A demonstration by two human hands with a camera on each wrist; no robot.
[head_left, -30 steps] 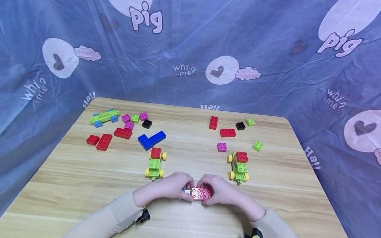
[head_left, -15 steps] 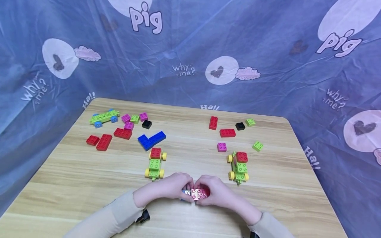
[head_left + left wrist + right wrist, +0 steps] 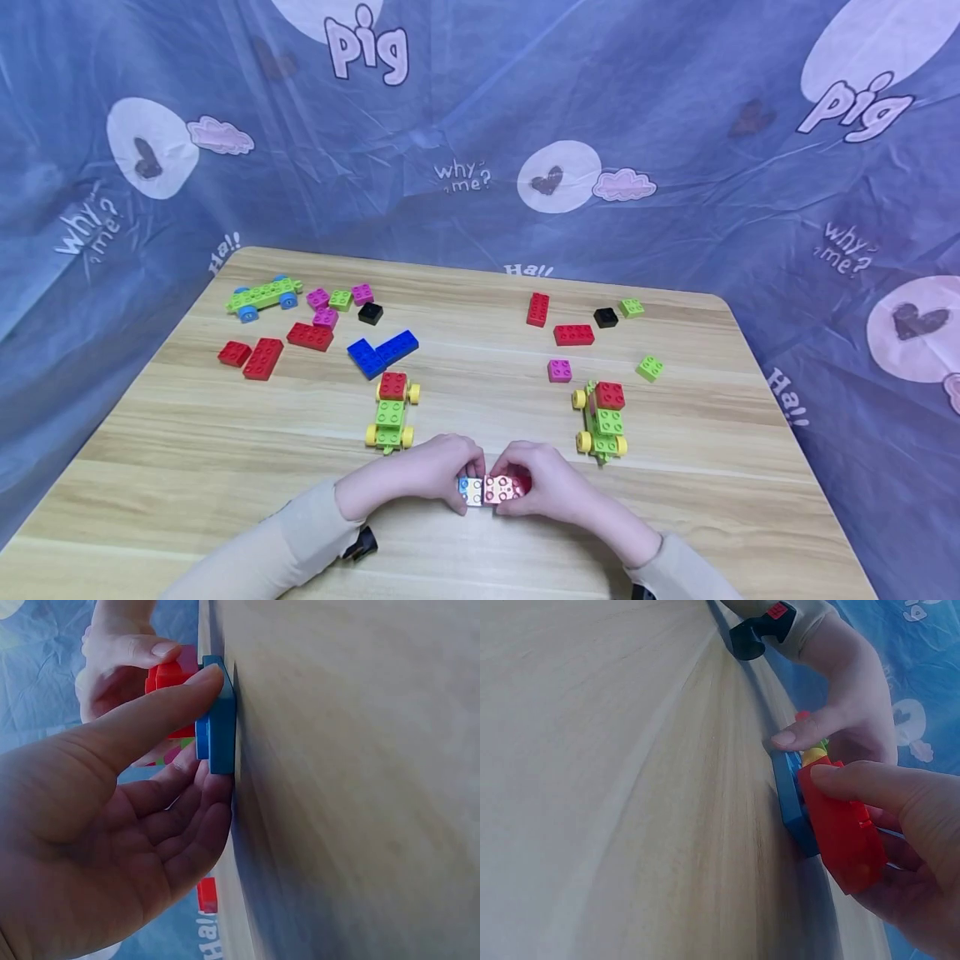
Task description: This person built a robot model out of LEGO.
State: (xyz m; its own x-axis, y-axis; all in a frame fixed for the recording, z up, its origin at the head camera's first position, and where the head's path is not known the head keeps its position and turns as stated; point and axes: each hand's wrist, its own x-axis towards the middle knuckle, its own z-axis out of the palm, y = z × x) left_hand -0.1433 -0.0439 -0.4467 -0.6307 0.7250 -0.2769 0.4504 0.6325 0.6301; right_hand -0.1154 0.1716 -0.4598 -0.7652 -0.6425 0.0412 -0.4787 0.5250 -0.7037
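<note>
My left hand (image 3: 442, 468) pinches the left end of a blue building brick (image 3: 470, 492) low over the near middle of the table. In the left wrist view, the thumb presses one side of that brick and the fingers reach the other. My right hand (image 3: 542, 479) grips a red brick (image 3: 501, 489), its thumb lying along one side in the right wrist view. Tilted, the red brick (image 3: 844, 832) stands against the blue brick (image 3: 791, 802), over part of it. Whether their studs are joined I cannot tell.
Two wheeled brick cars, left (image 3: 390, 412) and right (image 3: 603, 422), stand just beyond the hands. A green base with blue wheels (image 3: 262, 294) is at the far left. Loose blue bricks (image 3: 382, 352) and several red, green, pink and black ones lie farther back.
My right hand has moved slightly left along the red brick. The left fingers have drawn back a little, and more of the blue brick's studs show now.
</note>
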